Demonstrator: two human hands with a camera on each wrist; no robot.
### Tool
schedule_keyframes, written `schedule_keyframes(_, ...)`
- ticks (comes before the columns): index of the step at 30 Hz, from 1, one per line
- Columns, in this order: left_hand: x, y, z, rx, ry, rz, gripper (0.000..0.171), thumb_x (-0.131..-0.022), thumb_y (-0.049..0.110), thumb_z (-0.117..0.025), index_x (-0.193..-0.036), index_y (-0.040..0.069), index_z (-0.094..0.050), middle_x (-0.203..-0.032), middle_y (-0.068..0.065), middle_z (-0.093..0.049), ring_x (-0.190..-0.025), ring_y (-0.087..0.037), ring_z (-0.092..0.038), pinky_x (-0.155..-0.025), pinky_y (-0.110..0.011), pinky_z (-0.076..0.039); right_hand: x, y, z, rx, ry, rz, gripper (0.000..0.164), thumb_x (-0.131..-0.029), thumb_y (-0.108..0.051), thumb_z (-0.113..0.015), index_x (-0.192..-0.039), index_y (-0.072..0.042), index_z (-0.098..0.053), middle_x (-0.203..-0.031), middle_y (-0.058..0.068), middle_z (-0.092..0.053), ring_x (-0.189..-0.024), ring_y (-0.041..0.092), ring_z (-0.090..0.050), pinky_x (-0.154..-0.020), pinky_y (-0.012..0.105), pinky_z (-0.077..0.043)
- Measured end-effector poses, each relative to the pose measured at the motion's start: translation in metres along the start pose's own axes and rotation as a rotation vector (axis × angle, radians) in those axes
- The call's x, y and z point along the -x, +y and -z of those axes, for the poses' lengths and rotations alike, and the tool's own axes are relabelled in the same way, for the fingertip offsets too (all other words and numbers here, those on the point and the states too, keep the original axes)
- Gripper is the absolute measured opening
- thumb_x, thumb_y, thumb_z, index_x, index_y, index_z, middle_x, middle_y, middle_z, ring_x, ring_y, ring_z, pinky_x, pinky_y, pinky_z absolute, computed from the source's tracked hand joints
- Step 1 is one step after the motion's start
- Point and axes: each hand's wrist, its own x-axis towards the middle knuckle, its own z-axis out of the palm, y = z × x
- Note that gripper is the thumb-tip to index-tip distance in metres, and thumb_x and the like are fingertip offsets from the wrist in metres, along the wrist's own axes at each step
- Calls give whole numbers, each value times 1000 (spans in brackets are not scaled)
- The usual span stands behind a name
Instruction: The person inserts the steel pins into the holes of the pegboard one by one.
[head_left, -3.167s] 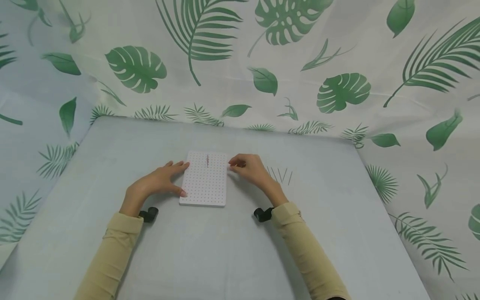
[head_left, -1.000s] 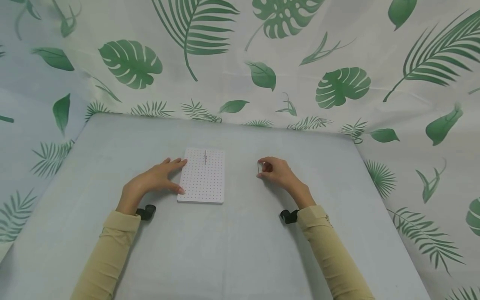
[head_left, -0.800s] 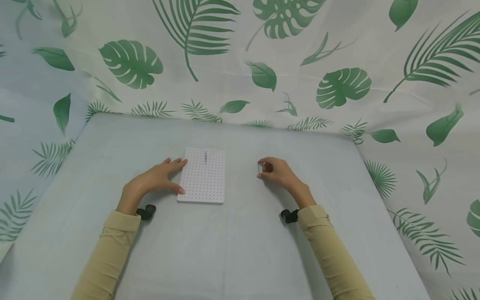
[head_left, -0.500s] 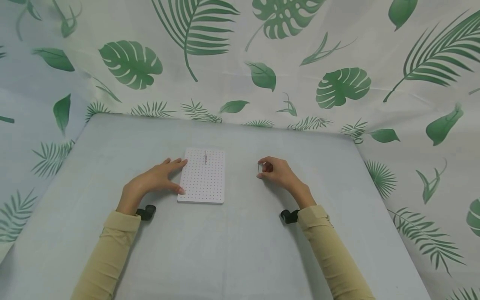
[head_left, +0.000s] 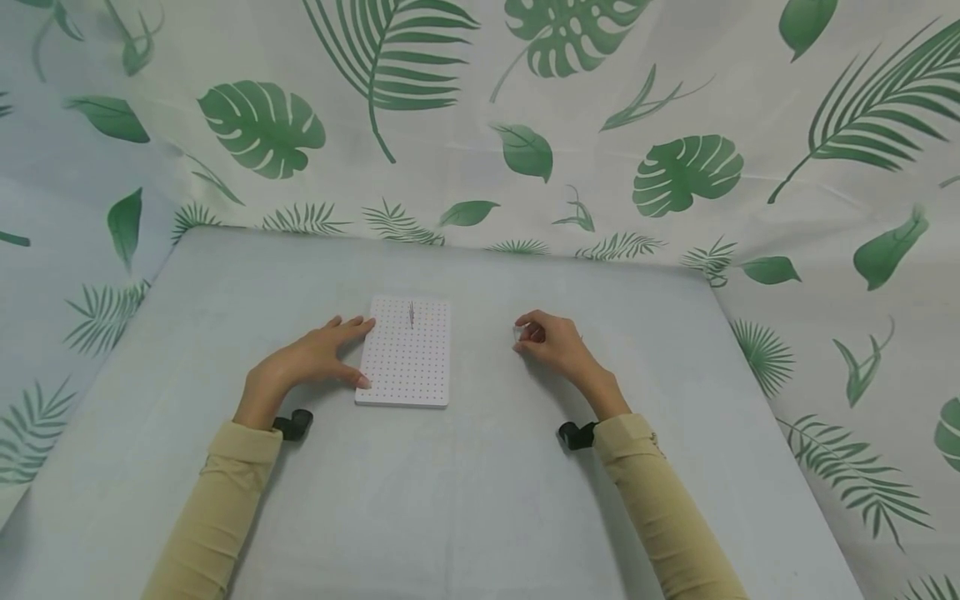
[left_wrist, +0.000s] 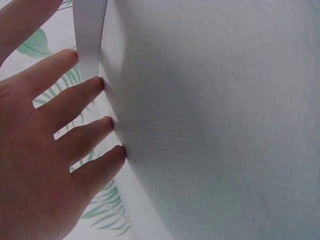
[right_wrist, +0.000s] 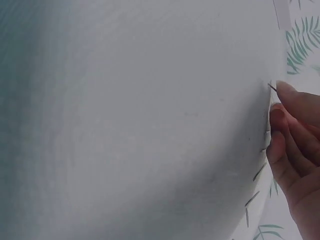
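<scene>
I judge this pick-up: right grip [head_left: 555, 342] pinching a thin stick [right_wrist: 272, 87], left grip [head_left: 315, 356] spread against the pegboard [head_left: 405, 367]; next needs a clean lift.

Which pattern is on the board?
The board has rows of small dots, clearest in the head view.

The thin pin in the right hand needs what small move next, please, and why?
Probably ease the pin toward the white board: the right hand pinches it off to one side, the left hand touches the board, which bears thin dark pieces.
</scene>
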Motion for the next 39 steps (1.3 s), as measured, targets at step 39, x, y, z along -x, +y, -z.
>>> schedule_keyframes(39,-3,-2,-1,4,-2,4,101,-82,31,-87,-162,9,-30,-170,-22,-20,-157,-50,-6,-121,-73,-13,-18,-37,-17,-203,46,25,21,-92,-6,-75,-114,-3,-72,-100,13,-76,-97,27,-75,-85,41,-61)
